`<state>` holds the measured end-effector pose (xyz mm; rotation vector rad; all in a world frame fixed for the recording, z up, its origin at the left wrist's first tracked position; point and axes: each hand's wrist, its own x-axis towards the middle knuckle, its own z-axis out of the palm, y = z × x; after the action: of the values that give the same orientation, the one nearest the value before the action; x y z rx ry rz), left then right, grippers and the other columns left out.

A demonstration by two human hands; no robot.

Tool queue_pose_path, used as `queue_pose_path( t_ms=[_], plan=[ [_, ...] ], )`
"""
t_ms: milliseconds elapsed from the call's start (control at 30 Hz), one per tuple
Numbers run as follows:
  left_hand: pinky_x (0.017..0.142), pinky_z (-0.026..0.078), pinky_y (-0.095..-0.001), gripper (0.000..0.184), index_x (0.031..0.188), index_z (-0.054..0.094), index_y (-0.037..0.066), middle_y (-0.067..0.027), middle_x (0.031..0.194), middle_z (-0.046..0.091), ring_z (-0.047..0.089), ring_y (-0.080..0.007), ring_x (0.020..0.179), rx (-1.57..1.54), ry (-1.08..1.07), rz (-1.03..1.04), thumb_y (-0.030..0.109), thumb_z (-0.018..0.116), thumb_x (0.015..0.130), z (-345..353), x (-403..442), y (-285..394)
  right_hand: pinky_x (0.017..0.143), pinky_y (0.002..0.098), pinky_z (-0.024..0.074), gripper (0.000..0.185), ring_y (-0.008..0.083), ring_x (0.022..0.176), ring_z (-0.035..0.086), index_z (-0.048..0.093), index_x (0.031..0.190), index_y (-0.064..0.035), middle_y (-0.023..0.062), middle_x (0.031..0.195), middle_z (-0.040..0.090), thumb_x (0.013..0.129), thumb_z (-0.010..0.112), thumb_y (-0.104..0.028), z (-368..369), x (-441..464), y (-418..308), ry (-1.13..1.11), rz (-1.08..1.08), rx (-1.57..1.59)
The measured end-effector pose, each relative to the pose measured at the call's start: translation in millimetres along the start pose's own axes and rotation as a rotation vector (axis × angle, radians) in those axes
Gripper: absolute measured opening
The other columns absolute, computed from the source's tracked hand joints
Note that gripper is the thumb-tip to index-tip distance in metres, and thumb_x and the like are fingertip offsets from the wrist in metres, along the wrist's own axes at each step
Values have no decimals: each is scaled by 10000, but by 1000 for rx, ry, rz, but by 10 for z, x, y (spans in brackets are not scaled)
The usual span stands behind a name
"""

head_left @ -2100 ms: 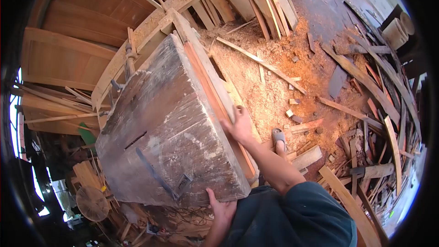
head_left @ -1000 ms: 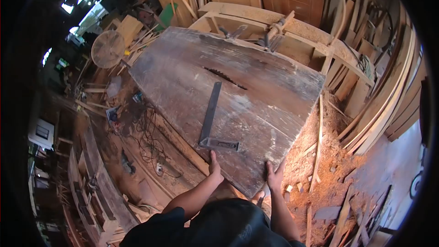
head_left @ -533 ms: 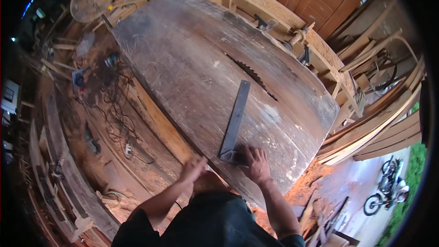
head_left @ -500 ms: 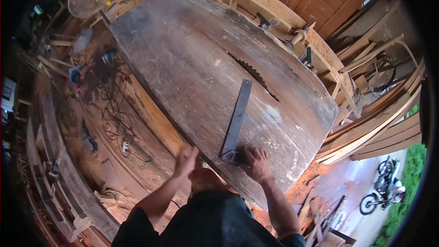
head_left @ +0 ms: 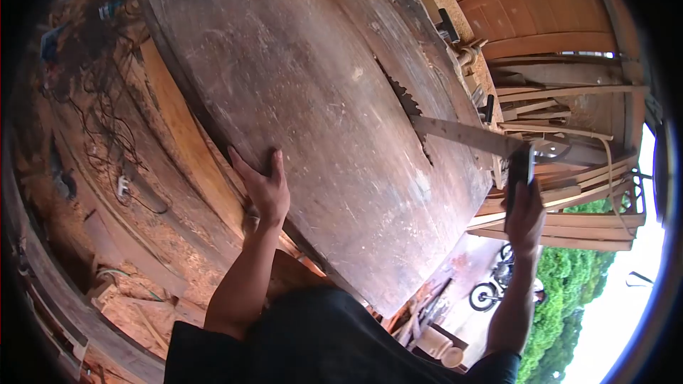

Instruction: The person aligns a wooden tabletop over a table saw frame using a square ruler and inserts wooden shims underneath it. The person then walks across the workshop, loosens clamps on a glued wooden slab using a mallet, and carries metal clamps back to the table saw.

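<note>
My right hand grips the dark stock of a try square, raised at the right side of the table. Its long metal blade points left, and in this view its tip overlaps the toothed circular saw blade that stands out of a slot in the worn wooden tabletop. Whether the square touches the saw blade, I cannot tell. My left hand is at the tabletop's near left edge, fingers spread and holding nothing.
A wooden rail with dark-handled clamps runs along the far side. Stacked boards lie at the right, with a motorcycle beyond. Cables, planks and sawdust cover the floor at the left.
My right hand has lifted the try square off the tabletop and swung it up and right. My left hand has moved forward to the table edge, fingers now spread. The view has shifted.
</note>
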<state>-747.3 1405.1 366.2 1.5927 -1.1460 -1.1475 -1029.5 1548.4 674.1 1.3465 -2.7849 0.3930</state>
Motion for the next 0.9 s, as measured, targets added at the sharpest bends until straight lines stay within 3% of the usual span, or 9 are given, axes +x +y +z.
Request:
queue_pose_path(
  t_ms=[67,133,367,733,833,900],
  plan=[
    [1124,314,-430,963,1490,42,-72,-330,1488,209,330,-400,1359,16,-19,-40,365,669,904,-26,15,34,481,274,446,223,112,524,536,571,1032,-20,27,628,544,1000,516,-234,-167,385,-116,-117,103,146],
    [1127,309,-437,967,1489,32,-72,-328,1495,189,324,-404,1361,-4,-60,-114,364,668,905,-55,24,127,481,247,447,200,89,528,533,564,1021,-47,15,669,560,990,538,-243,-286,663,-103,-99,106,197],
    [1133,299,-442,975,1495,21,-47,-317,1492,191,317,-401,1360,25,-57,-119,322,693,892,-48,39,20,480,246,453,178,96,525,541,537,989,-62,8,661,544,992,512,-238,-361,1048,-151,-239,261,115],
    [1126,310,-455,982,1505,42,-16,-306,1471,217,327,-396,1343,-21,-46,-178,256,734,863,-3,37,3,477,253,445,166,105,514,531,525,1016,-70,15,643,537,997,498,-232,-314,1058,-115,-228,349,125],
    [1117,335,-460,981,1512,-25,16,-310,1494,190,335,-399,1350,8,-96,-199,365,667,910,-25,37,44,486,253,448,168,107,521,534,523,1022,-69,20,647,539,999,498,-233,-318,1084,-89,-242,323,118],
    [1118,333,-463,988,1512,-32,19,-311,1493,192,336,-403,1348,52,-97,-201,367,668,908,-26,34,28,493,254,450,169,109,526,536,522,1023,-67,25,649,541,999,500,-234,-324,1095,-74,-238,338,100]
  ],
)
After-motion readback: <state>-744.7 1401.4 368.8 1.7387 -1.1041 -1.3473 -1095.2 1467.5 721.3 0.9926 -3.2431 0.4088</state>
